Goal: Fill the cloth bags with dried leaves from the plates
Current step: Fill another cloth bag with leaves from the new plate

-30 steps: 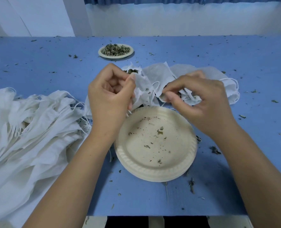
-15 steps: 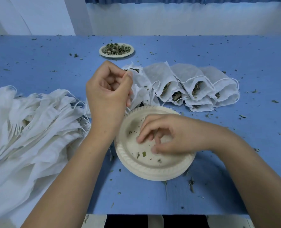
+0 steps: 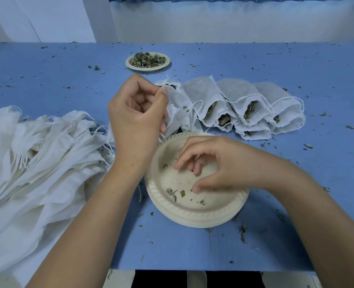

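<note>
My left hand (image 3: 137, 113) pinches the rim of a white cloth bag (image 3: 177, 104) and holds it upright just behind the near paper plate (image 3: 194, 217). Dark leaves show in the bag's mouth. My right hand (image 3: 215, 165) hovers over that plate, fingers curled down onto the last leaf crumbs (image 3: 175, 193); whether it holds any I cannot tell. A second, smaller plate (image 3: 147, 61) heaped with dried leaves sits far back on the table.
Several filled bags (image 3: 253, 107) lie in a row right of the held bag. A large heap of empty white bags (image 3: 33, 163) covers the left of the blue table (image 3: 296, 65). Leaf bits are scattered over the table; its front edge runs close below the plate.
My right hand left the bag's mouth and came down onto the near plate, where its fingers now gather crumbs. My left hand kept holding the bag in place.
</note>
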`<state>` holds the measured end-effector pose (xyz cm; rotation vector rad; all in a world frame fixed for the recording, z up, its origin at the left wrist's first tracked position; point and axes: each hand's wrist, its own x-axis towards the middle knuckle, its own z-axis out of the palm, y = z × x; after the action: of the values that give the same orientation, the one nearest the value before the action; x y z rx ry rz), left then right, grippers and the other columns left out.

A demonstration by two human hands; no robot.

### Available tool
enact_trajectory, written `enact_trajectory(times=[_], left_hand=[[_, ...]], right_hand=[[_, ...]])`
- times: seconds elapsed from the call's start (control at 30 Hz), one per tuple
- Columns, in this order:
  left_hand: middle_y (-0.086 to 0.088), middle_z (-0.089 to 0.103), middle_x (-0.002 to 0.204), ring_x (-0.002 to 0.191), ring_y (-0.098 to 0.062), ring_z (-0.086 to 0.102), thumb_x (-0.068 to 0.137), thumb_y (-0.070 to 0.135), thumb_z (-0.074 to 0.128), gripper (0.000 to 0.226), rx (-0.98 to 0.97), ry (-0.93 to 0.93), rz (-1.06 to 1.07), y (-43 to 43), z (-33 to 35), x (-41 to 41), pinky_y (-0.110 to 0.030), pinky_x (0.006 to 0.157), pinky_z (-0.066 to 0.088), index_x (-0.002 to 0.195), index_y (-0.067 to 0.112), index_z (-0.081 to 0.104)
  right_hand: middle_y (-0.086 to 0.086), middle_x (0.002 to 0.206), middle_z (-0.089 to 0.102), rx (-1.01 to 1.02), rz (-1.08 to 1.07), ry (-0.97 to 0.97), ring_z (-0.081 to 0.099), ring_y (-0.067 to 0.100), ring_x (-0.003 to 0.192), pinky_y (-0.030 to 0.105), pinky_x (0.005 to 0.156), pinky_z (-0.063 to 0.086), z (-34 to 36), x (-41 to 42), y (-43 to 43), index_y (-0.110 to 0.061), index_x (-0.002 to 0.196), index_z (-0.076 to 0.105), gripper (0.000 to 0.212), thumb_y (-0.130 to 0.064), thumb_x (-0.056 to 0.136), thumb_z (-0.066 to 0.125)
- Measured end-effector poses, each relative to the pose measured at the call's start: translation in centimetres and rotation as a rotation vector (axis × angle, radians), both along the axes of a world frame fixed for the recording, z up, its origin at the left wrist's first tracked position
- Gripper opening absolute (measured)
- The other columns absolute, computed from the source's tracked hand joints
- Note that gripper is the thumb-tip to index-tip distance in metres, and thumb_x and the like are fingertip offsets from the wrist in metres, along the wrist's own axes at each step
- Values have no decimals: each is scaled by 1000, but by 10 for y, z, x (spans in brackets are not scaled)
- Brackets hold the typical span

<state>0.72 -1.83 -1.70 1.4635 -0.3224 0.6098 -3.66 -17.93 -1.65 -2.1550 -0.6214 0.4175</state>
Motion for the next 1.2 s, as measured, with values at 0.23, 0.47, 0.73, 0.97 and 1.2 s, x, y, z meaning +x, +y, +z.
enact_trajectory(times=[0.23, 0.47, 0.73, 0.97, 1.2], left_hand=[[10, 50, 47, 34, -9, 44, 88, 5, 63, 29, -15, 15, -1, 0, 1, -1, -19, 40, 36, 66, 18, 49], [10, 50, 47, 35, -9, 44, 88, 5, 63, 29, -5, 18, -9, -1, 1, -1, -19, 40, 36, 67, 18, 49], [10, 50, 46, 34, -9, 44, 89, 3, 63, 29, -3, 16, -8, 0, 1, -1, -19, 40, 36, 67, 16, 49], [-4, 48, 48, 35, -9, 44, 87, -3, 62, 26, 54, 21, -77, -4, -2, -2, -19, 38, 37, 68, 8, 50], [-4, 56, 54, 37, -8, 48, 90, 2, 65, 26, 161, -23, -231, -11, -5, -12, -17, 38, 38, 70, 15, 55]], right_hand=[[-3, 108, 59, -59, 119, -6, 55, 1, 78, 24, 85, 50, -6, -3, 16, -18, 105, 70, 36, -5, 73, 80], [3, 88, 68, -13, 216, -87, 64, 11, 75, 31, 79, 54, -9, -3, 22, -1, 84, 74, 13, 8, 76, 73], [0, 77, 70, -2, 247, -173, 64, 14, 71, 32, 72, 52, -13, -3, 18, -6, 72, 74, 13, 7, 72, 72], [-1, 79, 69, 468, 95, -176, 65, 17, 74, 27, 73, 50, 0, 1, 2, -8, 74, 71, 20, 12, 73, 72], [5, 79, 66, 558, -526, -726, 62, 16, 76, 24, 71, 49, -11, 8, 14, -7, 81, 69, 17, 9, 77, 69]])
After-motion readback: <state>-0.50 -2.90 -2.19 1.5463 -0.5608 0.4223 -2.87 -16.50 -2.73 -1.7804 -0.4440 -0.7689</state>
